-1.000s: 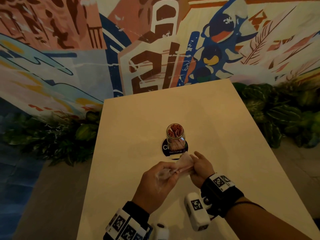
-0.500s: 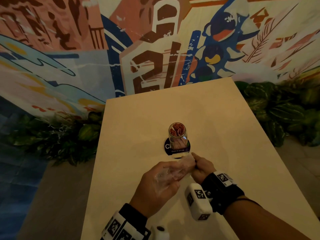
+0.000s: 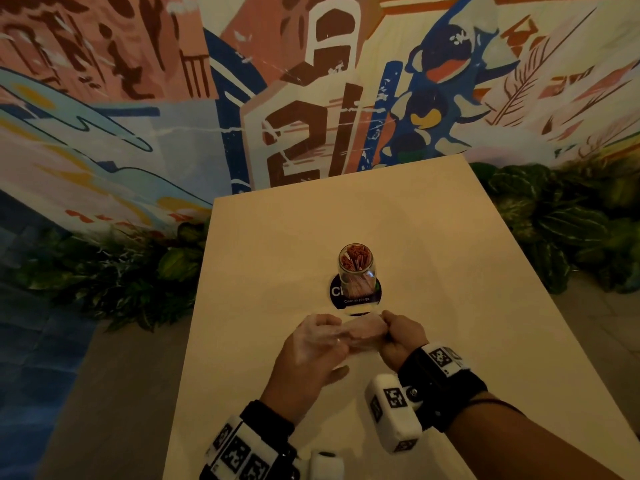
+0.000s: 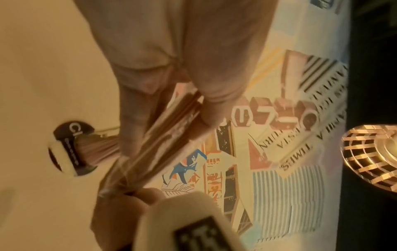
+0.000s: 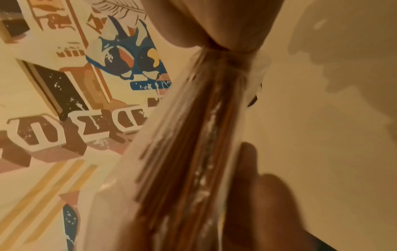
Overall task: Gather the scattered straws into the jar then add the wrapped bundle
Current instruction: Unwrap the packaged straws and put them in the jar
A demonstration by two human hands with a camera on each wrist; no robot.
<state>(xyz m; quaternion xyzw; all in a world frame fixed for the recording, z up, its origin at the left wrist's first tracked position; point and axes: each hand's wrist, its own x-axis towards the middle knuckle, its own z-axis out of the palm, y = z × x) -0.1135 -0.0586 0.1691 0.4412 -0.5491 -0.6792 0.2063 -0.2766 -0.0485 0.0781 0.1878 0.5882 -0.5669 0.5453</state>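
Note:
A clear glass jar (image 3: 356,270) holding several red straws stands upright on a dark round coaster (image 3: 335,292) mid-table. Just in front of it I hold the wrapped bundle (image 3: 363,330), thin reddish straws in a clear plastic sleeve, level above the table. My left hand (image 3: 322,336) grips its left end and my right hand (image 3: 389,327) pinches the right end. The left wrist view shows the bundle (image 4: 163,135) between my fingers, the jar (image 4: 96,146) behind. The right wrist view shows the sleeve (image 5: 193,144) running to the other hand's pinch.
The beige table (image 3: 433,237) runs back to a painted mural wall (image 3: 311,98). Leafy plants (image 3: 561,220) line the floor on both sides of the table. Its left edge lies near my left wrist.
Both hands, with the bundle between them, have shifted slightly forward toward the jar. The bundle has turned more level and the right hand's pinch has tightened on its end.

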